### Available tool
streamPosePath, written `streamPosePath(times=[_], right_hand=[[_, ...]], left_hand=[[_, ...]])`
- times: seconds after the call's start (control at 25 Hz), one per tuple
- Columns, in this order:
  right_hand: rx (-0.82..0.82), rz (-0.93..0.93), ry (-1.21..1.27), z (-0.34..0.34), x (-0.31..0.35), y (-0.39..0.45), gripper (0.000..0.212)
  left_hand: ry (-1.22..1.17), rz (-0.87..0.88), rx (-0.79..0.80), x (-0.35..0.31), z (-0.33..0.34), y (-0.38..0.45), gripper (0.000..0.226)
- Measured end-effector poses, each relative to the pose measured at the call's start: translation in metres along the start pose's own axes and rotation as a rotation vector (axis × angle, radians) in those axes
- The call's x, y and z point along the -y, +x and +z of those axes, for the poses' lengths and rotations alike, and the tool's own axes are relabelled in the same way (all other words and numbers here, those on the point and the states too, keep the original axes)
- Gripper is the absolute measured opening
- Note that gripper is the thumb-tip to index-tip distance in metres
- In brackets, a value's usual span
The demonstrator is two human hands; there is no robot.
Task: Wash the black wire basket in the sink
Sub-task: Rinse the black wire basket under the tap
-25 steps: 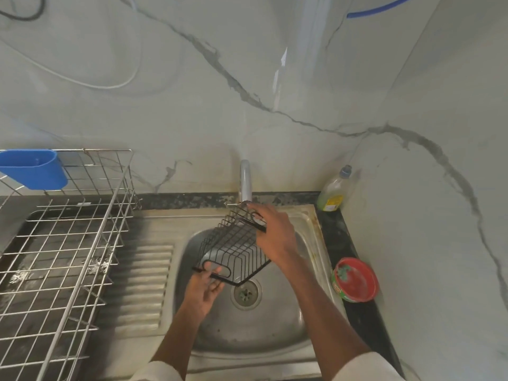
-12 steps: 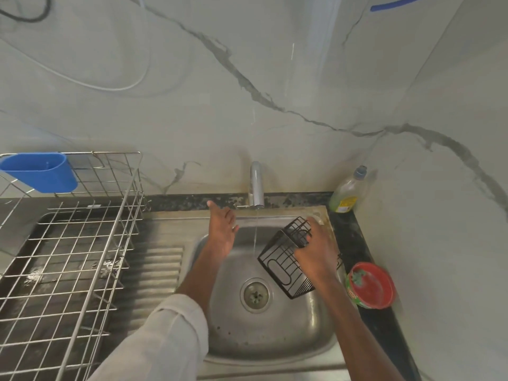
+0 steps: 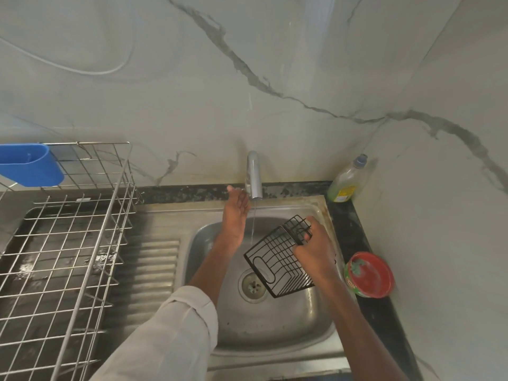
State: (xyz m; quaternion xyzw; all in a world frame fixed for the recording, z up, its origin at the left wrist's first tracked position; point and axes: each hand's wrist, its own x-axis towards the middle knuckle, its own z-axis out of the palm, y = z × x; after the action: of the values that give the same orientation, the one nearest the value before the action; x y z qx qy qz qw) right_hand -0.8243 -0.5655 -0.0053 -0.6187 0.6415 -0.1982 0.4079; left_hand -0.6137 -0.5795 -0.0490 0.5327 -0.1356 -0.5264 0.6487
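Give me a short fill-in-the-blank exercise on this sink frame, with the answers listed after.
1. The black wire basket is held by the ____ hand.
2. The left hand reaches up beside the ____.
3. A thin stream of ____ falls into the sink.
4. The bowl on the counter right of the sink is ____.

Missing words: right; tap; water; red

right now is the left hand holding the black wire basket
No, only the right hand grips the black wire basket; the left hand is up by the tap.

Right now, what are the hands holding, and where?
The right hand grips the black wire basket by its upper right corner. The left hand holds nothing.
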Motion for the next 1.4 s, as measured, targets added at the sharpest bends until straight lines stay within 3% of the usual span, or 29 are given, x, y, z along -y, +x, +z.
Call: streamPosePath(times=[0.2,0.28,0.4,0.48,0.52,0.6,0.68,0.76,0.84,0.92,1.04,1.12,1.24,1.4], right_hand=[[0.053,-0.035,0.059,-0.012,0.000,-0.012,0.074],[0.068,-0.046,0.108,-0.026,0.000,-0.020,0.072],[0.132,-0.159,0.224,-0.048,-0.006,-0.034,0.066],[0.154,-0.297,0.218,-0.054,-0.010,-0.047,0.053],[0.163,-0.367,0.183,-0.055,-0.012,-0.053,0.050],[0.167,-0.510,0.116,-0.053,-0.018,-0.060,0.048],[0.175,-0.594,0.049,-0.054,-0.021,-0.062,0.053],[0.322,-0.539,0.097,-0.060,-0.020,-0.067,0.055],[0.446,-0.380,0.420,-0.065,-0.014,-0.076,0.051],[0.387,-0.212,0.734,-0.059,-0.011,-0.082,0.037],[0.043,0.047,0.701,-0.035,-0.013,-0.080,0.039],[-0.050,0.179,0.699,-0.028,-0.024,-0.078,0.039],[-0.070,0.134,0.794,-0.027,-0.045,-0.076,0.033],[-0.065,-0.183,0.583,-0.033,-0.046,-0.084,0.029]], left_hand=[[0.418,0.000,0.192,-0.020,-0.014,0.001,0.077],[0.606,-0.068,0.084,-0.010,-0.035,-0.009,0.082],[0.589,-0.538,-0.038,0.023,-0.076,-0.041,0.097],[0.363,-0.834,0.071,0.034,-0.094,-0.066,0.115],[0.240,-0.872,0.129,0.036,-0.098,-0.077,0.114],[-0.004,-0.785,0.156,0.039,-0.106,-0.091,0.091],[-0.202,-0.584,0.059,0.044,-0.107,-0.105,0.064],[-0.304,-0.407,-0.024,0.046,-0.104,-0.118,0.036],[-0.325,-0.297,-0.026,0.045,-0.100,-0.127,0.021],[-0.274,-0.199,0.015,0.041,-0.096,-0.137,0.032],[-0.153,-0.073,0.140,0.030,-0.087,-0.153,0.044],[-0.160,-0.050,0.206,0.017,-0.082,-0.160,0.043],[-0.074,-0.062,0.138,0.002,-0.086,-0.164,0.058],[0.327,-0.139,-0.019,-0.004,-0.075,-0.173,0.065]])
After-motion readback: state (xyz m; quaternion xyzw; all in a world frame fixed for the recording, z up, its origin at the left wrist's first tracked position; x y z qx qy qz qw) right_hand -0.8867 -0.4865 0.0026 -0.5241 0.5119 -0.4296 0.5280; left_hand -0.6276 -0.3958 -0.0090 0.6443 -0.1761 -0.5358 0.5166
